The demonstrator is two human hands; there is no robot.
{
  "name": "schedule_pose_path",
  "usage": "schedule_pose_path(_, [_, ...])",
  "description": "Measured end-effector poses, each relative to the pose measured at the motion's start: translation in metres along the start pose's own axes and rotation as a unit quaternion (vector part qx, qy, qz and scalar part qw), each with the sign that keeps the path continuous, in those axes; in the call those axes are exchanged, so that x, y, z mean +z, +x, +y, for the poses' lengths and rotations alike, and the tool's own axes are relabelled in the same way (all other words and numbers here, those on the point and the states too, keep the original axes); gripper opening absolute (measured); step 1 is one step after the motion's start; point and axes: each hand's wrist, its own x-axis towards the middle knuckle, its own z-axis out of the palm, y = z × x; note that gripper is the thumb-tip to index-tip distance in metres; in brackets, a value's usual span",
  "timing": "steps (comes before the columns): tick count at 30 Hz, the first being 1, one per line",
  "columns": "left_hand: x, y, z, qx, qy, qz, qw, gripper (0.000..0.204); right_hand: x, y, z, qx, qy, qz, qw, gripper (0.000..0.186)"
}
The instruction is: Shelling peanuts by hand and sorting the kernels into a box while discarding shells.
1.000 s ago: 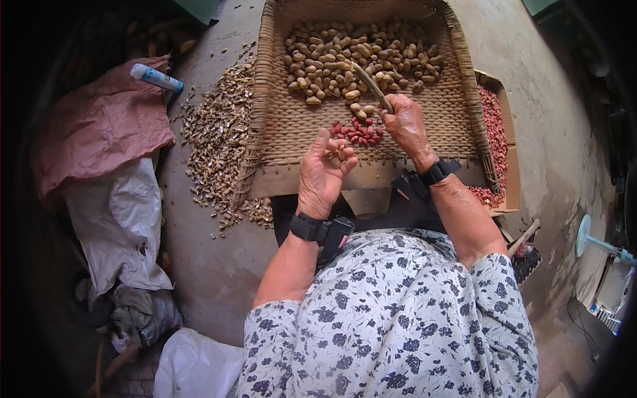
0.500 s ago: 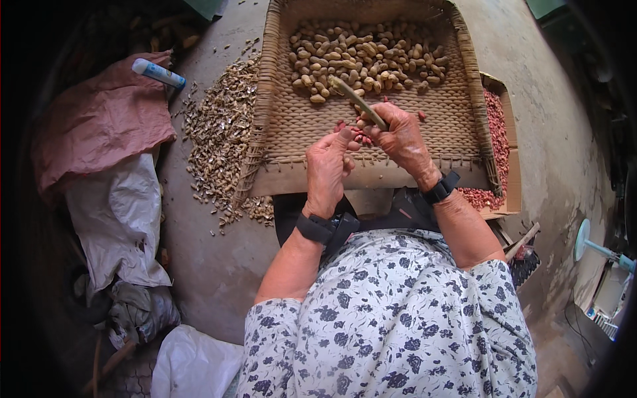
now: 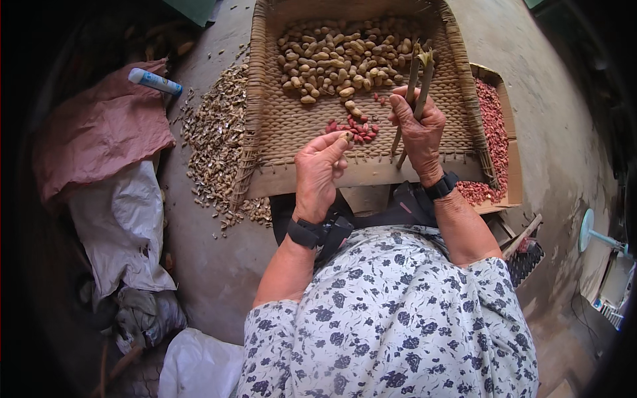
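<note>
A woven wicker tray (image 3: 282,147) lies in front of me with a heap of unshelled peanuts (image 3: 332,58) at its far end. Red shelled kernels (image 3: 361,130) are gathered on the weave just beyond my left hand (image 3: 318,171). Its thumb and fingers pinch a small brownish peanut (image 3: 347,136), partly covered by the fingertips. My right hand (image 3: 421,131) is closed around a split stick (image 3: 423,83), whose two greenish-brown legs stick out above and below the fist. The stick stands over the tray's right part, its frayed end pointing away from me.
Empty shells (image 3: 215,136) are piled on the floor left of the tray. To its right stands a cardboard box (image 3: 509,156) of red kernels. A pink sack (image 3: 106,126), a blue-white tube (image 3: 154,81) and a white sack (image 3: 123,222) lie at left. A pale-blue fan (image 3: 586,230) is far right.
My right hand has moved right, away from my left, and turned the stick upright. My left hand has drawn slightly left and nearer with the peanut, uncovering the red kernels.
</note>
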Motion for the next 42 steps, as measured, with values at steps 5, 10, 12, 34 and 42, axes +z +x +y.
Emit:
schedule_pose_path(5, [-0.001, -0.001, -0.001, -0.002, -0.01, 0.001, 1.0, 0.021, -0.009, -0.002, -0.005, -0.062, -0.02, 0.047, 0.997, 0.013])
schedule_pose_path(10, [0.002, 0.0, 0.0, -0.007, -0.025, -0.003, 1.0, 0.023, -0.008, -0.005, 0.009, -0.058, -0.068, 0.028, 0.996, 0.024])
schedule_pose_path(12, [0.003, -0.001, 0.001, -0.007, -0.028, -0.006, 1.0, 0.024, -0.01, -0.01, 0.022, -0.059, -0.105, 0.011, 0.993, 0.025])
schedule_pose_path(34, [0.004, -0.006, -0.002, 0.035, -0.028, -0.004, 0.999, 0.016, 0.006, -0.035, -0.015, -0.04, -0.217, -0.266, 0.938, 0.032])
schedule_pose_path(42, [0.002, -0.008, -0.004, 0.034, -0.015, -0.008, 0.999, 0.015, 0.004, -0.042, -0.012, -0.041, -0.251, -0.239, 0.937, 0.022])
